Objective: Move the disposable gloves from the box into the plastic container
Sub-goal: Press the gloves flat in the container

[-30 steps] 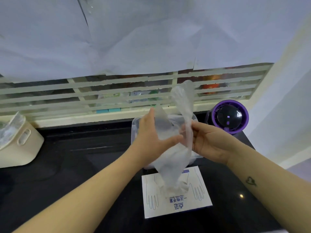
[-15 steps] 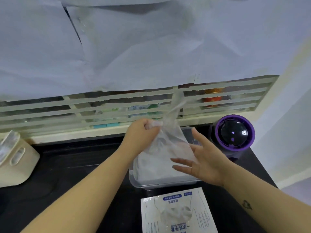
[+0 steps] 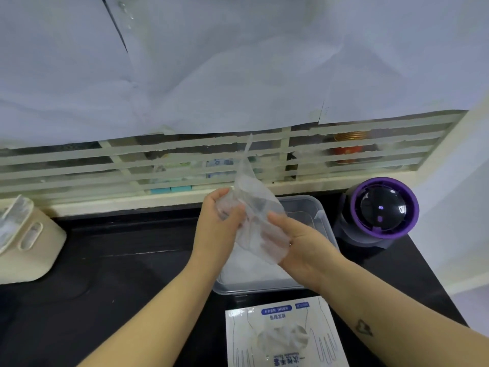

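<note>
While both hands meet above the plastic container (image 3: pixel 321 211), I see 1 translucent glove (image 3: pixel 251 192) held between them, its narrow end standing up in front of the slatted grille (image 3: pixel 79 165).

Left hand (image 3: pixel 215 223): fingers curled round the upper part of the glove, thumb pressed against the film.

Right hand (image 3: pixel 304 243): thumb laid on the near face of the glove, with the other fingers behind it and showing dimly through the plastic, so the lower part is pinched. A small dark mark shows on this forearm.

Plastic container: clear, rectangular, lidless, standing on the black counter (image 3: pixel 119 260) directly beneath the hands. Pale filmy sheets lie flat in its near half; its far right corner shows bare wall.

Box (image 3: pixel 315 348): white with blue hand outlines and print, lying flat just in front of the container. Crumpled film bulges from the opening in its top face.

Beige bin (image 3: pixel 29 250): at the left edge, well apart from the container, with clear wrapping visible at its top.

Purple-rimmed device (image 3: pixel 381 210): round, dark-faced, just beside the container on the right.
</note>
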### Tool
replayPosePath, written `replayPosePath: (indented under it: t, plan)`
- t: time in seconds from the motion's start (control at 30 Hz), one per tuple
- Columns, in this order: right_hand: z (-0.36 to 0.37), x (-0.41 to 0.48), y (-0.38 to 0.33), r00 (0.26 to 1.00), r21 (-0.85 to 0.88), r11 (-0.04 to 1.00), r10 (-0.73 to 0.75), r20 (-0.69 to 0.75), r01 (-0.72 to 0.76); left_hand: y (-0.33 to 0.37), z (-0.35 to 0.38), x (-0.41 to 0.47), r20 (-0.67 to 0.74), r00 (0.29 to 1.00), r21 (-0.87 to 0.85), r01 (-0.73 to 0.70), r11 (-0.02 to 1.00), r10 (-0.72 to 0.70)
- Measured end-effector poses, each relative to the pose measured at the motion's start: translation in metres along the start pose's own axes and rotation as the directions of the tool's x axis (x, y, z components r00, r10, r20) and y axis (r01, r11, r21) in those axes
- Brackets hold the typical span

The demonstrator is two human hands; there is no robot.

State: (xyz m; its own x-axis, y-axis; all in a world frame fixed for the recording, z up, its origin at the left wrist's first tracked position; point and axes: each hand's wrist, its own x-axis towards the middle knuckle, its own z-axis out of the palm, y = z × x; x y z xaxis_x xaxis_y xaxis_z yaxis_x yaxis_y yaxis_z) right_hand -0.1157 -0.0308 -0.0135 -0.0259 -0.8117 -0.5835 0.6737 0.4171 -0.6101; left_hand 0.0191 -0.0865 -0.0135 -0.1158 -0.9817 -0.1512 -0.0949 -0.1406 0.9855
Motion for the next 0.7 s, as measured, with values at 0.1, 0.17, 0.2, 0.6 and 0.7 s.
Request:
replayPosePath:
  t: [0.1,0.17,0.2,0.6,0.7]
  plan:
    - [-0.003,-0.001,-0.002,0.992,0.019,0.994,-0.108,-0.071,0.110,-0.004,-0.006,0.001,-0.039,0.999,-0.045,0.013,0.999,-0.015]
    - [-0.005,-0.010,-0.017,0.979,0.005,0.980,-0.200,-0.039,0.201,-0.008,-0.017,0.003,-0.091,0.996,-0.010,0.024,1.000,-0.025]
    - [-0.007,-0.015,-0.025,0.971,-0.037,0.970,-0.239,-0.009,0.239,-0.010,-0.023,0.005,-0.122,0.992,-0.009,0.039,0.999,-0.039]
    - [-0.001,-0.034,-0.055,0.942,-0.395,0.903,-0.027,0.335,0.166,0.039,-0.016,-0.010,0.595,0.602,0.640,-0.756,0.140,0.533]
    - [0.001,-0.036,-0.058,0.913,-0.442,0.875,0.002,0.408,0.196,0.038,-0.012,-0.005,0.600,0.642,0.620,-0.751,0.230,0.477]
